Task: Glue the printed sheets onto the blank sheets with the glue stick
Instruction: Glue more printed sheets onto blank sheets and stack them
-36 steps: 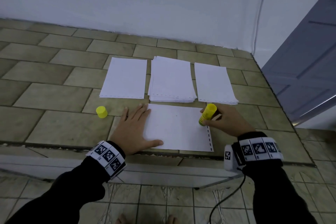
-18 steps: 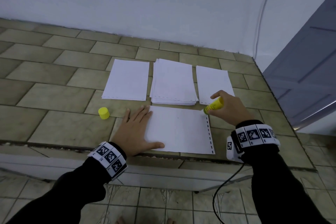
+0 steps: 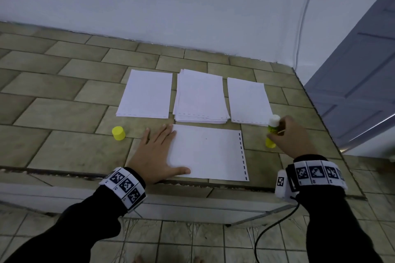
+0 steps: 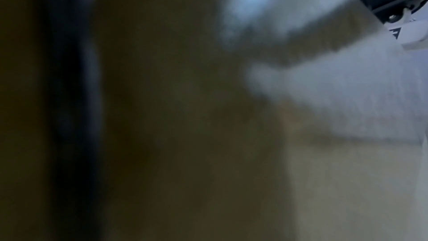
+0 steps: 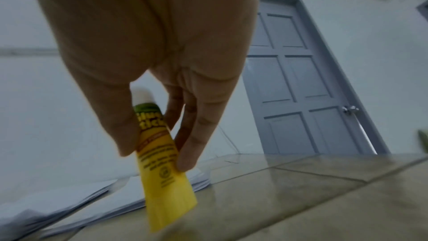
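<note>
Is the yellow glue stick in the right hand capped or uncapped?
Uncapped: the yellow glue stick shows its bare white tip, and the yellow cap stands apart on the tiled counter.

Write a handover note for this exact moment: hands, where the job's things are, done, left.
Left hand: flat, pressing the near sheet at its left edge.
Right hand: fingers grip the uncapped glue stick, upright, base at the counter, right of the sheet.
Yellow cap stands left of the left hand.
Three paper piles lie behind.
Done: stick uncapped. No glue visible on the sheet.
Left: press the matching sheet on, repeat.
</note>
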Tool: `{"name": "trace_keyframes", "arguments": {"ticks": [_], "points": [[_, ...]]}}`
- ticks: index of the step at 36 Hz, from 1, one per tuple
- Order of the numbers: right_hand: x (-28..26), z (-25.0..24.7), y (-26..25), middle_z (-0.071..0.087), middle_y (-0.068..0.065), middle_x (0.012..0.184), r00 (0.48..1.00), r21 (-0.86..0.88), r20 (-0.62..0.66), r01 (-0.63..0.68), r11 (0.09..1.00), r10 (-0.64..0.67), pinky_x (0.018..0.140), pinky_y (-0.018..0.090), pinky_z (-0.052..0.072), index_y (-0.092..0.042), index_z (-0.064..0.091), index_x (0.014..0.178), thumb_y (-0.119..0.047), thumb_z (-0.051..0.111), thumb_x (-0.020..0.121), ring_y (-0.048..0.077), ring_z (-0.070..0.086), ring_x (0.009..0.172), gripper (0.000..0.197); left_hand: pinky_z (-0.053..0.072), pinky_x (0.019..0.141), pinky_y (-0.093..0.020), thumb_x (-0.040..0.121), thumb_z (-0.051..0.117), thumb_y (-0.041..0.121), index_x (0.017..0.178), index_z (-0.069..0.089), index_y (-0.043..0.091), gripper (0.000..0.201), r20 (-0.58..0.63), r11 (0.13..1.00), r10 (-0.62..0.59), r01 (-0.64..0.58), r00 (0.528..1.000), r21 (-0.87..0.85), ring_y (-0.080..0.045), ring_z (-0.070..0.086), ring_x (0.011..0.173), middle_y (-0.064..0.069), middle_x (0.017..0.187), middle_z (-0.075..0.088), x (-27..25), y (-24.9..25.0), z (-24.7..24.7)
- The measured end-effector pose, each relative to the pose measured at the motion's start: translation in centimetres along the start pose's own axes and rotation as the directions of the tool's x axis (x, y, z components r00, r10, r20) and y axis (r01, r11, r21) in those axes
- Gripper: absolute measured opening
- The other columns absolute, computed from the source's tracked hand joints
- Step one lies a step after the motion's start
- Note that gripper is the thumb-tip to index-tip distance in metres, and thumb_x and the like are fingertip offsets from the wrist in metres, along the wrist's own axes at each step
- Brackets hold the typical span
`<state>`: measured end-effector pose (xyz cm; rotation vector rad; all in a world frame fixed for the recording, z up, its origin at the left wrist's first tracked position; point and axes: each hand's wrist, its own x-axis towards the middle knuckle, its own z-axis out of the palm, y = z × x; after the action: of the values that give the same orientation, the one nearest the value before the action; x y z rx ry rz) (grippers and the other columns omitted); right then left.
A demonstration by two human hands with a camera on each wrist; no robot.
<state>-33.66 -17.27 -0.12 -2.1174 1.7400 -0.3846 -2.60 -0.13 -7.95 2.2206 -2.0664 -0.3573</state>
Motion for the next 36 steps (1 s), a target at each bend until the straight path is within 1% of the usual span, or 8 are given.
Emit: {"name": "trace_keyframes", "arguments": {"ticks": [10, 15, 17, 19, 23, 28, 32, 36], "points": [[1.1, 0.2, 1.3, 0.050, 0.011, 0.096, 0.978, 0.166, -0.044, -0.195, 0.967, 0.205, 0.071, 0.033, 0.036, -0.001, 0.046, 0.114, -0.015, 0.072, 0.084, 0.026, 0.048, 0.087, 0.042, -0.010, 0.121, -0.046, 0.055, -0.008, 0.100, 0.156, 0.010, 0.016, 0.133, -0.010, 1.000, 0.004, -0.004, 1.000, 0.008, -0.010, -0.010, 0.150, 0.003, 0.164, -0.004, 0.1, 0.1, 0.0], [-0.1, 0.5, 1.0, 0.043, 0.005, 0.055, 0.960, 0.108, -0.010, -0.278, 0.955, 0.281, 0.049, 0.028, 0.027, -0.008, 0.044, 0.060, -0.027, 0.072, 0.084, 0.018, 0.041, 0.052, 0.041, -0.010, 0.120, -0.047, 0.057, -0.009, 0.099, 0.156, 0.010, 0.015, 0.131, -0.013, 1.000, 0.009, -0.009, 1.000, 0.000, -0.009, -0.011, 0.149, 0.003, 0.164, -0.006, 0.0, 0.2, 0.0], [-1.1, 0.9, 0.2, 0.053, 0.008, 0.066, 0.946, -0.043, 0.122, -0.297, 0.954, 0.300, 0.057, 0.030, 0.035, -0.010, 0.048, 0.067, -0.039, 0.058, 0.094, 0.020, 0.048, 0.061, 0.041, -0.011, 0.120, -0.046, 0.058, -0.009, 0.098, 0.156, 0.009, 0.016, 0.130, -0.012, 1.000, 0.008, -0.008, 1.000, -0.007, -0.008, -0.011, 0.149, 0.003, 0.164, -0.005, 0.0, 0.2, 0.0], [-1.8, 1.7, -0.8, 0.056, 0.008, 0.079, 0.923, -0.146, 0.246, -0.266, 0.953, 0.296, 0.069, 0.030, 0.038, -0.010, 0.050, 0.076, -0.043, 0.047, 0.098, 0.022, 0.051, 0.076, 0.040, -0.011, 0.120, -0.045, 0.059, -0.008, 0.098, 0.156, 0.010, 0.016, 0.128, -0.028, 1.000, 0.008, -0.009, 1.000, -0.019, -0.008, -0.010, 0.149, 0.003, 0.164, -0.002, 0.0, 0.1, 0.0], [-1.5, 3.0, -3.9, 0.047, 0.006, 0.063, 0.947, -0.113, 0.306, -0.062, 0.992, 0.094, 0.052, 0.026, 0.029, -0.009, 0.043, 0.063, -0.029, 0.055, 0.095, 0.016, 0.044, 0.060, 0.040, -0.010, 0.121, -0.046, 0.063, -0.004, 0.097, 0.156, 0.010, 0.016, 0.125, -0.059, 0.999, 0.009, -0.011, 0.998, -0.046, -0.009, -0.007, 0.150, 0.002, 0.164, 0.002, 0.0, -0.1, 0.1], [1.7, 4.0, -6.4, 0.059, 0.007, 0.093, 0.998, -0.020, 0.041, 0.047, 0.999, -0.046, 0.073, 0.026, 0.040, -0.009, 0.058, 0.091, -0.016, 0.062, 0.089, 0.022, 0.057, 0.090, 0.008, -0.010, 0.121, -0.045, 0.062, -0.002, 0.097, 0.156, 0.006, 0.018, 0.123, -0.045, 0.999, 0.004, -0.006, 0.999, -0.039, -0.008, -0.008, 0.150, 0.003, 0.164, 0.000, 0.1, 0.0, 0.3], [4.7, 5.3, -6.9, 0.049, 0.016, 0.124, 0.999, -0.124, 0.022, -0.046, 0.991, 0.049, 0.093, 0.040, 0.043, -0.004, 0.049, 0.120, -0.024, 0.062, 0.092, 0.033, 0.049, 0.115, 0.037, -0.010, 0.121, -0.046, 0.057, 0.003, 0.101, 0.156, 0.004, 0.020, 0.127, -0.040, 0.998, 0.009, -0.012, 0.999, -0.057, -0.008, -0.009, 0.150, 0.004, 0.164, 0.000, 0.1, 0.0, 0.2], [6.5, 6.6, -6.8, 0.050, 0.019, 0.128, 0.979, -0.170, 0.095, -0.162, 0.972, 0.180, 0.098, 0.045, 0.044, -0.001, 0.044, 0.123, -0.036, 0.062, 0.091, 0.035, 0.049, 0.119, 0.050, -0.011, 0.120, -0.046, 0.052, 0.002, 0.103, 0.156, 0.007, 0.021, 0.132, -0.042, 0.999, 0.017, -0.019, 0.999, -0.040, -0.009, -0.008, 0.150, 0.004, 0.164, -0.003, 0.0, 0.1, -0.1]]}}
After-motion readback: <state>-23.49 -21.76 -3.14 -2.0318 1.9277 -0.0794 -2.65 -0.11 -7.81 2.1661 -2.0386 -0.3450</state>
